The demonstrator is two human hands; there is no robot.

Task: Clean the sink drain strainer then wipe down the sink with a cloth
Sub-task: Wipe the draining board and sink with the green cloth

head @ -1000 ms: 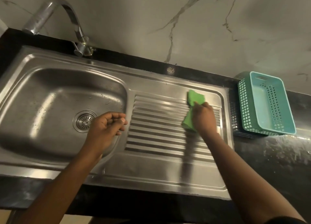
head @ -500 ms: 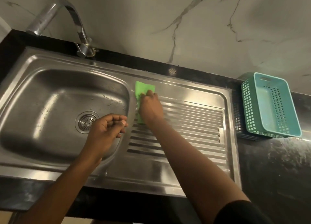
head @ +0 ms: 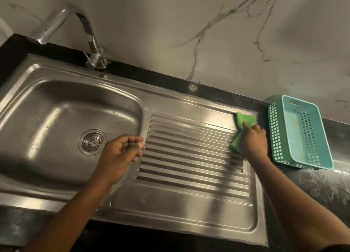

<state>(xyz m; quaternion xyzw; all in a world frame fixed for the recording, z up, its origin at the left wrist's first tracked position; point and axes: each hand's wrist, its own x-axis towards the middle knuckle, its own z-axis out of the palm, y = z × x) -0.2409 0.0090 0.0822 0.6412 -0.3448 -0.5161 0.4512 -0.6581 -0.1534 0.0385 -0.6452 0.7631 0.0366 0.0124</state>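
A steel sink (head: 56,107) fills the left of the view, with the round drain strainer (head: 93,142) seated in the basin floor. To the right of the basin is a ribbed drainboard (head: 189,160). My right hand (head: 253,143) grips a green cloth (head: 244,120) and presses it on the drainboard's far right corner. My left hand (head: 119,153) hovers over the basin's right rim with loosely curled fingers that hold nothing.
A curved chrome tap (head: 89,33) stands behind the basin, its spout over the far left. A teal plastic basket (head: 303,134) sits on the dark countertop (head: 322,195) just right of the drainboard, close to my right hand. A marble wall runs behind.
My right hand swept the cloth from the middle of the drainboard to its left end, then back across to the far right corner. My left hand has stayed in place.
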